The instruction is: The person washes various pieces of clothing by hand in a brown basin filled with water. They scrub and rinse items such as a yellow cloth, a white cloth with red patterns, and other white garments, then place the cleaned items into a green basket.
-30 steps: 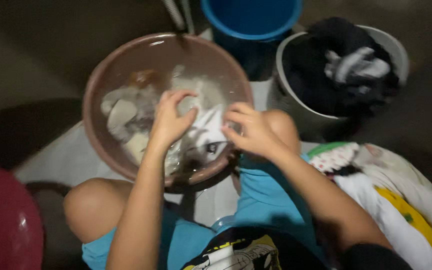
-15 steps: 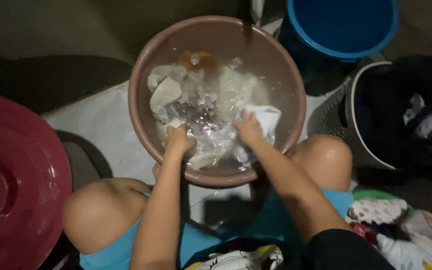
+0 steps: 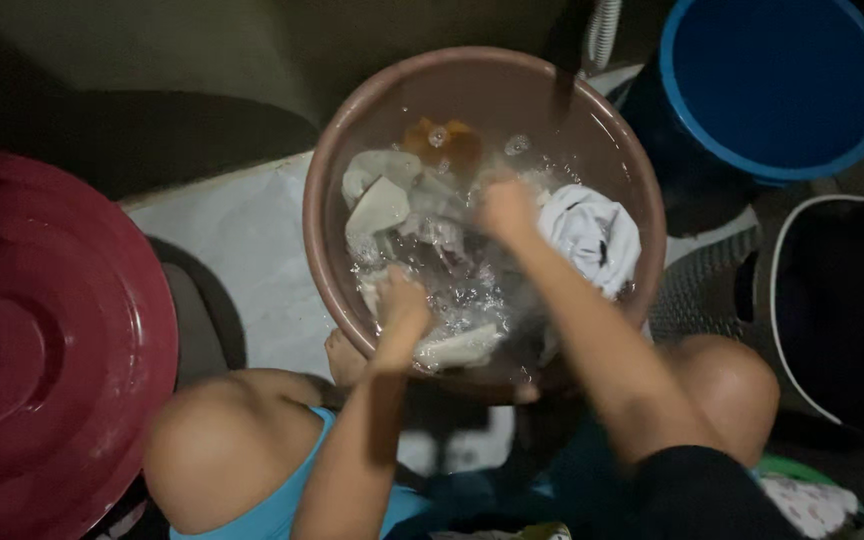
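A brown round basin [image 3: 352, 140] sits on the floor before my knees, full of water and wet white clothes [image 3: 592, 235]. My left hand [image 3: 400, 305] is sunk in the water near the basin's near rim, closed on a piece of the wet cloth. My right hand [image 3: 505, 208] is blurred, fisted over the clothes in the middle of the basin, next to a bunched white garment. An orange-brown item [image 3: 442, 140] floats at the far side.
A blue bucket [image 3: 772, 90] stands at the far right. A grey laundry basket [image 3: 802, 300] with dark clothes is at the right. A large dark red lid [image 3: 42, 340] lies at the left. Pale floor [image 3: 232, 250] shows between lid and basin.
My right hand has moved away from me toward the basin's middle, leaving the white garment at its right. My left hand stays low in the water. The view shifted left.
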